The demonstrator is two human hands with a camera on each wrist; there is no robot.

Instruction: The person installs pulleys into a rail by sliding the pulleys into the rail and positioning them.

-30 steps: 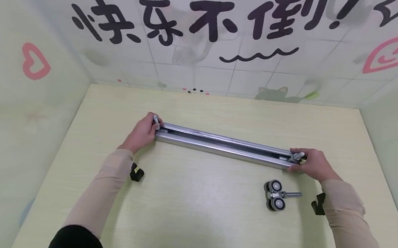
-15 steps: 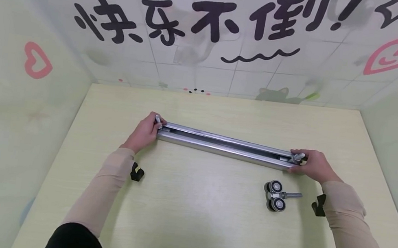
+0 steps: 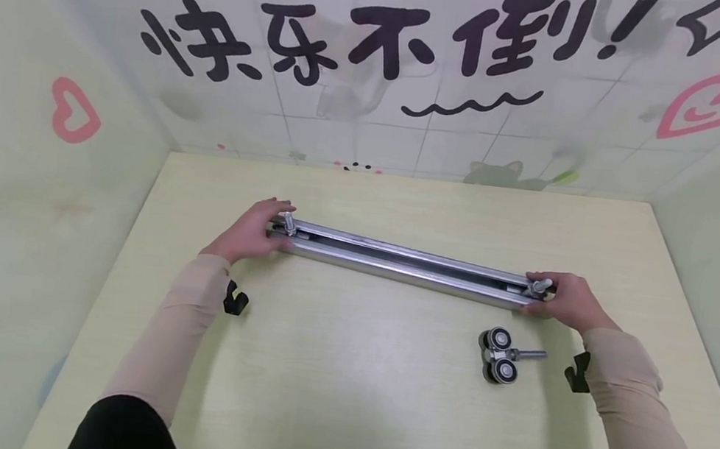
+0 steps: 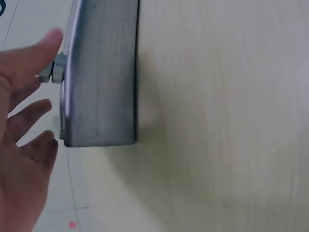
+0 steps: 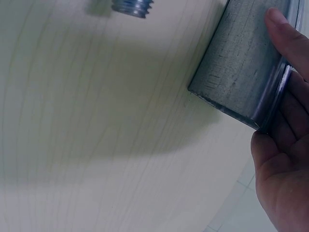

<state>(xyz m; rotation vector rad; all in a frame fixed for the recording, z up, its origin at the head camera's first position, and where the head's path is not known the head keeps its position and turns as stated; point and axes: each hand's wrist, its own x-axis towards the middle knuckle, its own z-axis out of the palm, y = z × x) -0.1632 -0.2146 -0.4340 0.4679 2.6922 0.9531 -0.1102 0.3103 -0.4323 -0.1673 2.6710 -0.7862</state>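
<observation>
A long slotted metal track point(image 3: 409, 260) lies across the table, its slot facing up. At its left end stands a threaded bolt point(image 3: 289, 224); nuts point(image 4: 59, 67) on it show in the left wrist view. My left hand point(image 3: 249, 230) is beside that end, fingers and thumb spread loosely about the bolt, pinching nothing. The right hand point(image 3: 566, 300) grips the track's other end, thumb on the side wall in the right wrist view. Another bolt point(image 3: 540, 286) sticks up there. What sits inside the track is mostly hidden.
A loose roller trolley point(image 3: 500, 355) with black-rimmed wheels and a threaded stem lies on the pale wooden table point(image 3: 350, 371), in front of the track's right end. Printed cloth walls point(image 3: 370, 137) border the table at the back and both sides.
My left hand has loosened from the bolt at the left end and shifted slightly left, its fingers spreading. The right hand and the track stay almost where they were.
</observation>
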